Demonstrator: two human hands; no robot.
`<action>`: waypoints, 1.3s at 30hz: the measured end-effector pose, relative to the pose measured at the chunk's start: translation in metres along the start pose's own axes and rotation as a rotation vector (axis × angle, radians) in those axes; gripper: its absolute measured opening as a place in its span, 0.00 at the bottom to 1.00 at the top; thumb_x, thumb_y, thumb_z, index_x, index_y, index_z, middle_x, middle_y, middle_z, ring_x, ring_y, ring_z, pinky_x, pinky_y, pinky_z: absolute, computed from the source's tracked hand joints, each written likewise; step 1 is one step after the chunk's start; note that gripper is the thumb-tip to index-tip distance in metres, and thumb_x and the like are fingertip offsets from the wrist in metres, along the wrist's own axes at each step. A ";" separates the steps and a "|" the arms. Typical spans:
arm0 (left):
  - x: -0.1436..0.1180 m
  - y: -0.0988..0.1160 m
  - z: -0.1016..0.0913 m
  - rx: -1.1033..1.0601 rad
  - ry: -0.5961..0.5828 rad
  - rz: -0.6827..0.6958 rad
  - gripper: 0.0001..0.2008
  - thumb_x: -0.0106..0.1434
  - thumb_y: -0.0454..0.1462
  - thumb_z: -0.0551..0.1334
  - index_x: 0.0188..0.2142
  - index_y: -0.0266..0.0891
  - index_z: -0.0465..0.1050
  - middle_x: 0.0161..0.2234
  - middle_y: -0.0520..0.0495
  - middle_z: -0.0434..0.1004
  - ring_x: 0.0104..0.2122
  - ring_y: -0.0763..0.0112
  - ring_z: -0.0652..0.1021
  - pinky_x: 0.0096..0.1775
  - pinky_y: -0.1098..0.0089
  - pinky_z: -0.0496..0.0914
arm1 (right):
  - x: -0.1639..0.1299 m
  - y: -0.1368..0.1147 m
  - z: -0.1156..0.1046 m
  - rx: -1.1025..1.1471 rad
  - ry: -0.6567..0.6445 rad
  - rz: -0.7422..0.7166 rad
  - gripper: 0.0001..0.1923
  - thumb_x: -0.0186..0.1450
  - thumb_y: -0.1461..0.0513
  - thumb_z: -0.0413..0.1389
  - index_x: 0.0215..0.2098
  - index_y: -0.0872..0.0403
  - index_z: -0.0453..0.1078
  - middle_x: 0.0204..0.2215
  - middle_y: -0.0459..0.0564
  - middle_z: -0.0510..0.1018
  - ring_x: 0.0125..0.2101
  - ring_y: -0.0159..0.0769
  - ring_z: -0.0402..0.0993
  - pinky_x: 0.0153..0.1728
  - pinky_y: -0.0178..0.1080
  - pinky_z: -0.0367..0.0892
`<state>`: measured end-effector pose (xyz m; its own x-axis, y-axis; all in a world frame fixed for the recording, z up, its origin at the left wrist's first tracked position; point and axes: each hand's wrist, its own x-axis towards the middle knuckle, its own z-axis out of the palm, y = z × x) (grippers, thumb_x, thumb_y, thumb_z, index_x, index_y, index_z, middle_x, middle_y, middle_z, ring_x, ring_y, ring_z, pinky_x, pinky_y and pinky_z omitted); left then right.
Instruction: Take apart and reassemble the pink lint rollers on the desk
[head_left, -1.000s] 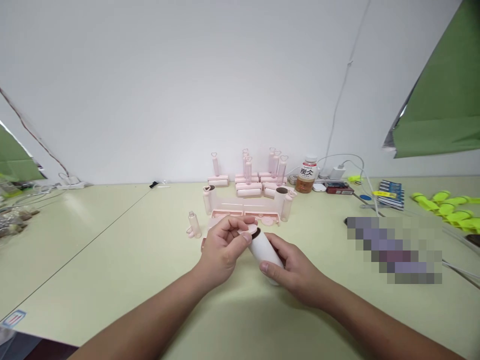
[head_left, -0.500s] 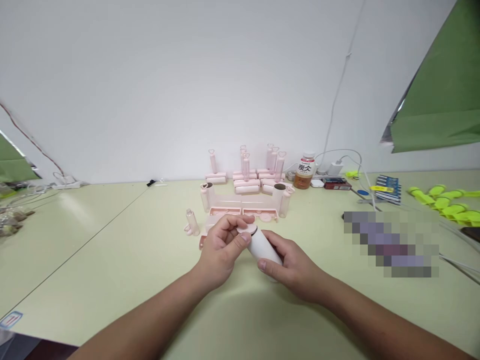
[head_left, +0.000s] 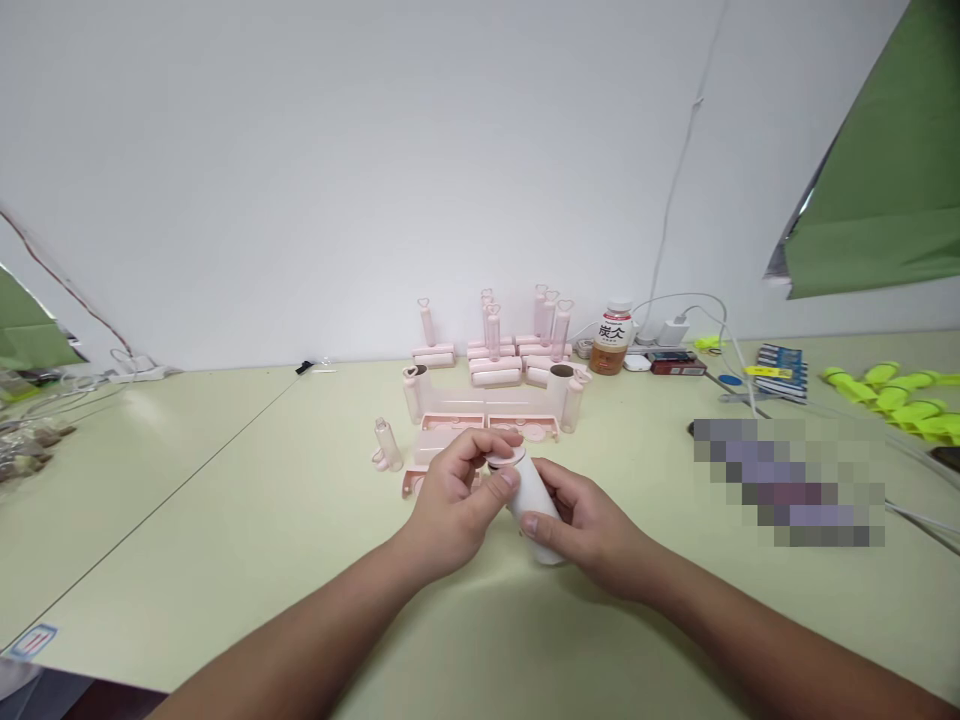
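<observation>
Pale green table (head_left: 225, 520) fills the lower view, white wall behind. Landmark: the drink bottle (head_left: 609, 347) standing at the table's back edge. Right of the bottle – a green sheet (head_left: 877, 190) hanging high, below it a row of yellow-green cups (head_left: 892, 395), a blue notebook (head_left: 780, 372), white charger and cables (head_left: 675, 325). Left of the bottle, a cluster of pink rollers (head_left: 495, 350) with upright handles; in front of those, a pink tray (head_left: 484, 430) flanked by upright pink tubes. Further left of the bottle and nearer the person, one small clear tube (head_left: 386, 445) stands alone. Nearer still, in front of the bottle and a bit left – both hands together on a white roll (head_left: 534, 495). Right hand (head_left: 581, 515) wraps the roll's body, tilted above the table. Left hand (head_left: 457, 500) pinches a pink end cap (head_left: 506, 457) at the roll's top end, fingertips closed on it.
</observation>
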<state>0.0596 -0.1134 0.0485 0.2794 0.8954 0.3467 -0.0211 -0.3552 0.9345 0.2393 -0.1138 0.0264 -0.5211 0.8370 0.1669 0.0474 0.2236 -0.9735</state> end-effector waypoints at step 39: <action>-0.004 0.017 -0.062 0.935 -0.368 -0.293 0.10 0.62 0.38 0.54 0.25 0.40 0.63 0.30 0.48 0.71 0.27 0.68 0.70 0.28 0.70 0.60 | 0.005 -0.001 -0.007 0.157 0.307 0.203 0.17 0.63 0.52 0.57 0.47 0.48 0.61 0.29 0.42 0.70 0.28 0.32 0.68 0.24 0.32 0.65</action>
<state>-0.0014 -0.1063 0.0680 0.4320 0.8986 -0.0762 0.8016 -0.3439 0.4890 0.2428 -0.1066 0.0296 -0.2345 0.9720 -0.0155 -0.0199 -0.0207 -0.9996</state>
